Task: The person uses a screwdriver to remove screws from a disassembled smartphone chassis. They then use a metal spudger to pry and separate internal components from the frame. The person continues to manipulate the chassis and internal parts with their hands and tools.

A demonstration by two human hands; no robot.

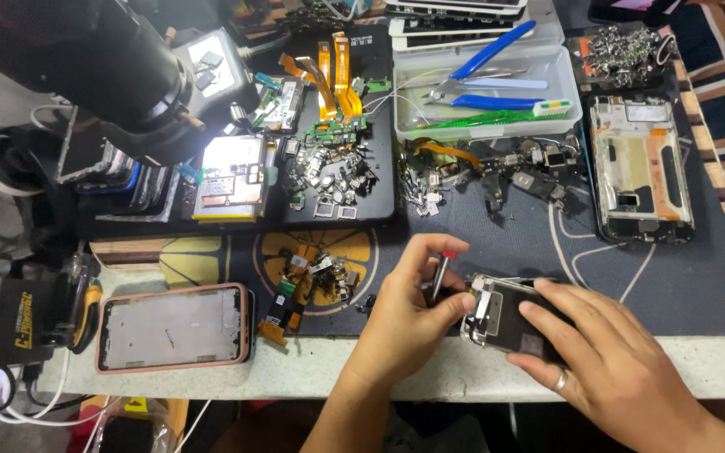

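Note:
My left hand [409,315] grips a small screwdriver [440,275] with a red cap, its tip pointing down at the left end of an opened phone body [503,320]. My right hand [602,352], a ring on one finger, lies flat over the right part of that phone and presses it onto the dark mat [681,285] near the table's front edge. The phone's inside with metal parts shows between the two hands.
A pink-rimmed phone frame [174,327] lies front left. Loose flex cables and small parts [316,273] sit mid-table, more on a black tray [329,176]. A clear box with blue pliers [484,84] stands behind. Another stripped phone frame [639,168] lies right. A black microscope [102,67] looms top left.

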